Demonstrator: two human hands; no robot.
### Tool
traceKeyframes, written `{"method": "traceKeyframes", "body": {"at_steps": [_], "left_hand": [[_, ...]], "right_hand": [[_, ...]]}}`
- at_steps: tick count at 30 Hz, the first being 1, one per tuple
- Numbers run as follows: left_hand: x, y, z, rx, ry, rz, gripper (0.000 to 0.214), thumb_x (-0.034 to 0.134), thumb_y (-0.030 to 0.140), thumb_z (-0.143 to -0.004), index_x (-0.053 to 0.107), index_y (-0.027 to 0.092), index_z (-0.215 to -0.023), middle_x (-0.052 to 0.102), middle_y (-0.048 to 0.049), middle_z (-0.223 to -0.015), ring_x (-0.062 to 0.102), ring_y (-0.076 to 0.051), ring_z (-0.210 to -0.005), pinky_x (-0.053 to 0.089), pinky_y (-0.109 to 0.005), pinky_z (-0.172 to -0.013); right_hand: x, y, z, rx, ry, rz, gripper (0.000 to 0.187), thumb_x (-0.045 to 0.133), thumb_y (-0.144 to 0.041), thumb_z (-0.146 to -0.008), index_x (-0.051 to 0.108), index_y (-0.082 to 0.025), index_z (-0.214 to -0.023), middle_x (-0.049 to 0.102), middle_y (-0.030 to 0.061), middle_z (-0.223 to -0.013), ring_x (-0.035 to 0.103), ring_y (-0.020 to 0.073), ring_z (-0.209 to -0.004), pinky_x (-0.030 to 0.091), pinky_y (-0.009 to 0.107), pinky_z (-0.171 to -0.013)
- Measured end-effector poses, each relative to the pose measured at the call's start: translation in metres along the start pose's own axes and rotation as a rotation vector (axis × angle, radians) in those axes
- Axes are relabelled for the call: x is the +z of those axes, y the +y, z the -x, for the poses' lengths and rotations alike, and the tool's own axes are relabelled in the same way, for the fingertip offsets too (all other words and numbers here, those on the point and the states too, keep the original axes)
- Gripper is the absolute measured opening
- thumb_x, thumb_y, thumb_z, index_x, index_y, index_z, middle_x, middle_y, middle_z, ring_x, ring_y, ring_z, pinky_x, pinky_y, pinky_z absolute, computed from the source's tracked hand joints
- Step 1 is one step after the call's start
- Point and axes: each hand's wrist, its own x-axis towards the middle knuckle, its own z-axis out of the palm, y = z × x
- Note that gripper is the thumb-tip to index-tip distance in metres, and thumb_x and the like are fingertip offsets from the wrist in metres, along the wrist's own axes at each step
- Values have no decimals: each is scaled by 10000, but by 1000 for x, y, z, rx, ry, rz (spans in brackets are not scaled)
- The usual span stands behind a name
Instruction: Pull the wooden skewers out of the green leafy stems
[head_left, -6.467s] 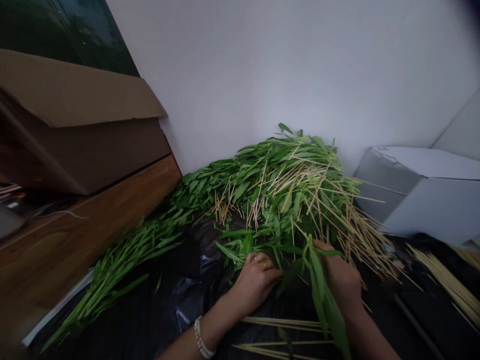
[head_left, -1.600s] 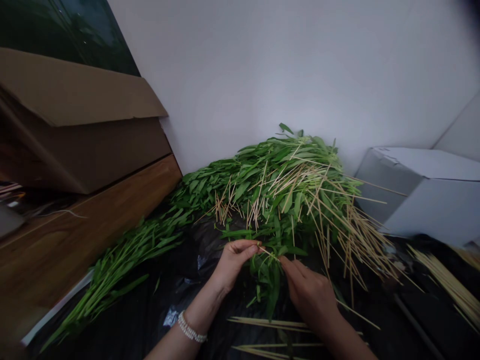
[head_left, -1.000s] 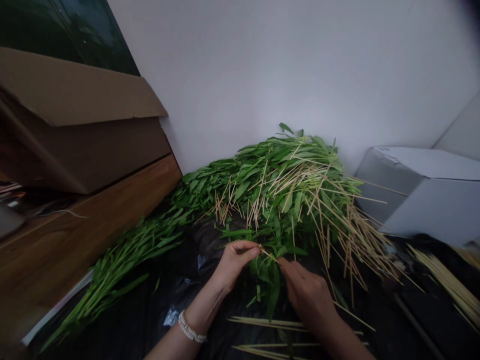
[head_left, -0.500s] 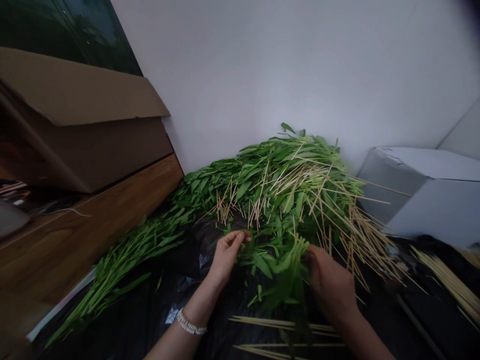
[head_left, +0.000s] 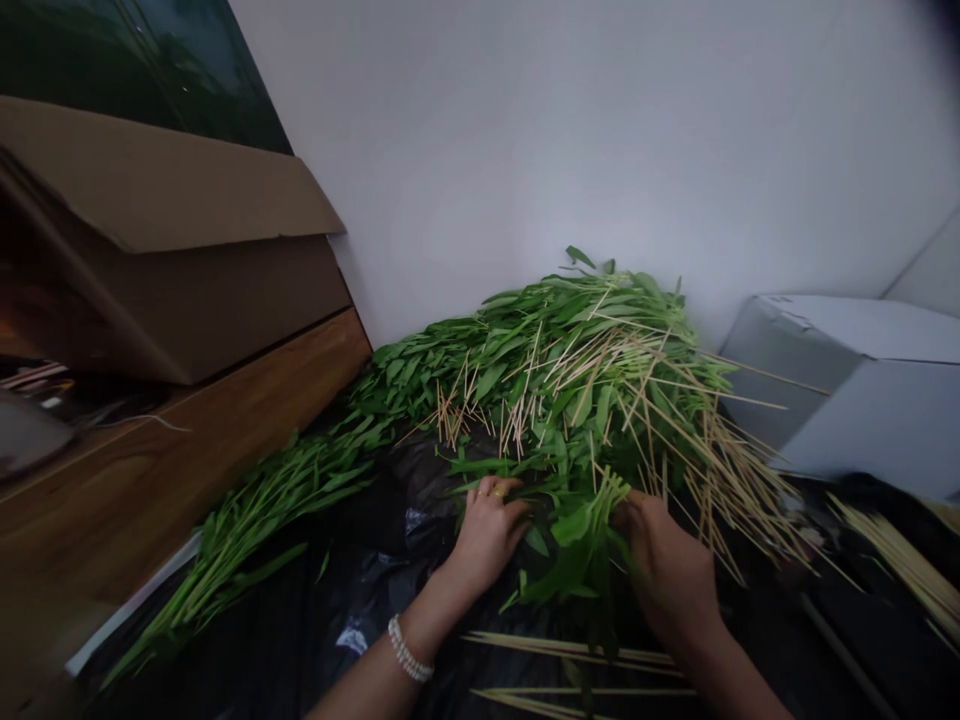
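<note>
My right hand is closed around a small bunch of leafy green stems. The pale cut stem ends point up and the leaves hang down. My left hand, with a beaded bracelet on the wrist, is over loose leaves just left of that bunch. Its thumb and forefinger are apart, with nothing visible held between them. Behind both hands lies a large heap of leafy greens, with thin wooden sticks poking out of it. More thin sticks lie on the black plastic sheet near me.
On the left, a cardboard box stands on a wooden surface. Long-stemmed greens lie along its edge. A white box stands at the right, with a bundle of sticks in front of it. A white wall rises behind the heap.
My left hand has moved right and slightly down toward the leaves, and its thumb and forefinger have parted. My right hand stays almost in place with its bunch.
</note>
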Motion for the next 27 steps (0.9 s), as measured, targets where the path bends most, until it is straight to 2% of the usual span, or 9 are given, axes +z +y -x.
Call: {"method": "traceKeyframes", "body": {"at_steps": [2, 4, 7, 11, 14, 18, 27], "left_hand": [[-4, -2, -3, -19, 88, 112, 135, 632, 197, -809, 723, 255, -890, 633, -60, -1145, 487, -265, -1089, 382, -440, -905], [-12, -4, -6, -49, 211, 311, 126, 627, 216, -816, 730, 245, -884, 661, -65, -1100, 532, -248, -1059, 395, -419, -920], [-23, -3, -10, -195, 318, 699, 150, 636, 274, -810, 736, 204, -896, 716, -79, -961, 627, -225, -931, 453, -370, -879], [-24, 1, -11, -453, 218, 1155, 247, 746, 330, -704, 741, 154, -878, 742, -69, -782, 674, -192, -762, 504, -307, -781], [-19, 5, -9, -531, 132, 1396, 279, 787, 322, -661, 738, 141, -867, 738, -57, -760, 667, -149, -699, 508, -259, -729], [-17, 11, -8, -578, 106, 1494, 274, 815, 300, -625, 741, 131, -829, 732, -47, -729, 653, -116, -653, 502, -225, -706], [-19, 11, -8, -602, 108, 1448, 268, 824, 300, -608, 749, 145, -814, 736, -49, -767, 650, -113, -677, 493, -206, -690]], "right_hand": [[0, 0, 1, -16, 5, 5, 280, 280, -271, -973, 547, -192, -944, 668, 10, -697, 644, 134, -557, 426, 223, -534], [0, 0, 1, -34, -3, -14, 263, 289, -251, -971, 544, -192, -941, 659, 1, -684, 643, 129, -560, 428, 218, -535], [2, -2, 1, -70, -22, -61, 242, 307, -215, -964, 547, -184, -963, 657, -4, -695, 646, 120, -579, 437, 210, -551], [9, -8, 3, -200, -39, -99, 247, 336, -158, -945, 566, -162, -1036, 684, 42, -844, 669, 131, -717, 459, 214, -646], [14, -14, 7, -261, -98, -82, 268, 341, -138, -940, 582, -151, -1058, 675, 42, -802, 663, 134, -696, 453, 214, -630], [17, -18, 10, -304, -104, -26, 309, 308, -149, -955, 600, -143, -1058, 670, 39, -762, 641, 126, -605, 424, 220, -553], [18, -19, 10, -309, -99, 5, 336, 297, -172, -963, 622, -138, -1043, 658, 32, -724, 621, 128, -544, 407, 239, -519]]}}
